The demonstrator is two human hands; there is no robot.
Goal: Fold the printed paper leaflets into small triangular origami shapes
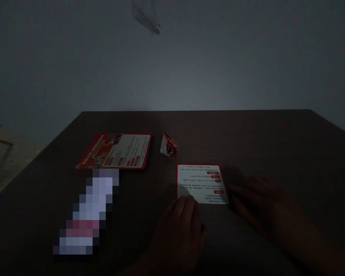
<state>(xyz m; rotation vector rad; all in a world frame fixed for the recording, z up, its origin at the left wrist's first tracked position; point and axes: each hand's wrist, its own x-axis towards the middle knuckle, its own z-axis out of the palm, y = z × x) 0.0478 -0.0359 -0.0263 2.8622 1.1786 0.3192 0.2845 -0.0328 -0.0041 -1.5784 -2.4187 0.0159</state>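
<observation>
A white card with a red border and printed text [201,184] lies flat on the dark table. My left hand [179,230] rests at its near left corner, fingertips on the card and fingers close together, bent downward; whether it grips anything is hidden. To the right of the card, my right hand [264,207] lies low over the table with its fingers stretched out and its fingertips by the card's right edge, holding nothing visible. Beyond the card, slightly left, a small folded red and white piece [169,146] stands tilted.
A red and white printed sheet or packet [123,151] lies at the left of the table [232,130]. Nearer is a bright pixelated object [86,211]. A pale wall rises behind, with a clear hanging item [146,15] at the top. The light is dim.
</observation>
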